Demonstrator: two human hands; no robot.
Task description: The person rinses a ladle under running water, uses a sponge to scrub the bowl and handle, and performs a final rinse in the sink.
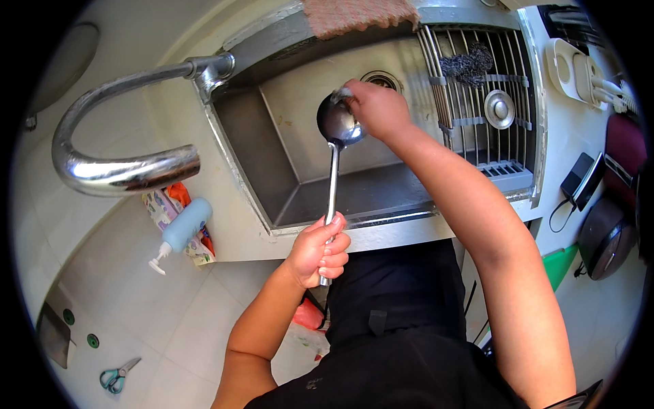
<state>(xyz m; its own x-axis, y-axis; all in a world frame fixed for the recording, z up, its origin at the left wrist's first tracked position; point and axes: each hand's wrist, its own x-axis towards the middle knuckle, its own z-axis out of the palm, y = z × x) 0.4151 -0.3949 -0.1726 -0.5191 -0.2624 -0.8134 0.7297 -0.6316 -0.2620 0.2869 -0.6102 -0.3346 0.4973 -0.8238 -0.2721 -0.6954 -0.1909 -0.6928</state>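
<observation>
My left hand [319,253] is closed around the handle of a metal ladle [333,174], near the sink's front edge. The ladle's wide round bowl is over the stainless steel sink [357,186]. My right hand [380,107] pinches a small greyish scrubbing pad [341,94] against the rim of the bowl; its fingertips are partly hidden. Just behind the right hand lies the drain [382,79], partly covered by it.
A curved chrome faucet [122,171] stands at the left, with a blue pump bottle [188,225] below it. A roll-up metal rack [475,122] spans the sink's right side, holding a steel-wool scourer [467,64] and a drain strainer [499,109]. A pink cloth [360,15] hangs over the back edge.
</observation>
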